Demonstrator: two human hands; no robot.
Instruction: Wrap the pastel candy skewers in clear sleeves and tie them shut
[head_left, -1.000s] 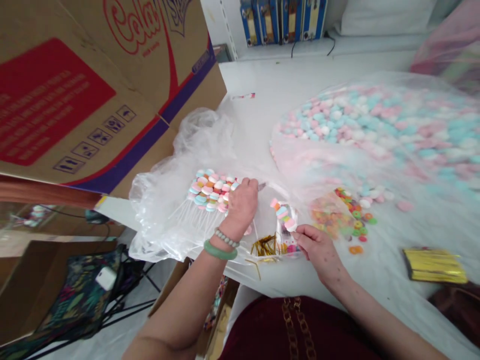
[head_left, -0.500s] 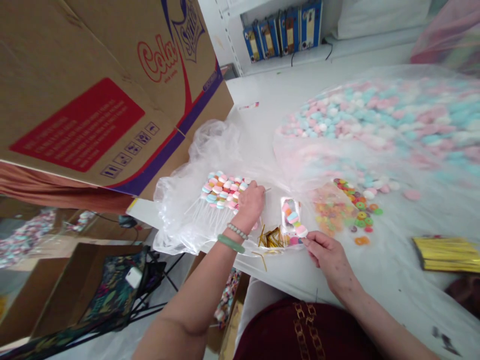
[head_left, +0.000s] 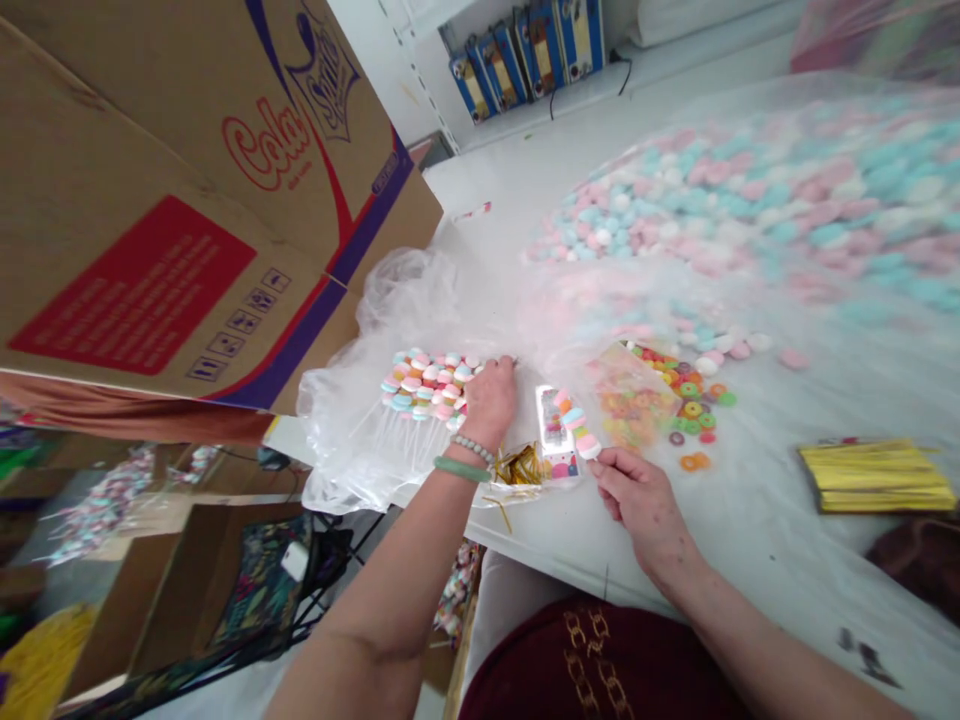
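The right hand's fingers (head_left: pixel 606 462) are pinched together at the lower end of a short skewer of pink, blue and white candy discs (head_left: pixel 574 425), which is held slanted across a clear cellophane sleeve with a printed card inside (head_left: pixel 553 440). The left hand's fingers (head_left: pixel 499 372) are curled down over the near side of a bundle of white-sticked pastel candy skewers (head_left: pixel 424 385), though whether they are clamped on it or merely resting there cannot be told. A jade-green bangle (head_left: pixel 461 469) and a grey beaded bracelet (head_left: pixel 472 448) are worn on the left wrist. The bundle is laid on a crumpled clear plastic bag (head_left: pixel 352 440), and a small tangle of gold twist ties (head_left: pixel 517 465) is seen just beside the sleeve. To the right, a clear bag of coloured ring candies (head_left: pixel 634 400) is lying next to loose ring candies (head_left: pixel 694 425), with a broad heap of pastel candy discs under clear film (head_left: pixel 742 190) beyond. A flat pack of gold twist ties (head_left: pixel 874 477) is placed on the white desk (head_left: pixel 757 540). A large printed cardboard carton (head_left: pixel 150 200) is tilted in at the left, its lower edge overhanging the plastic bag
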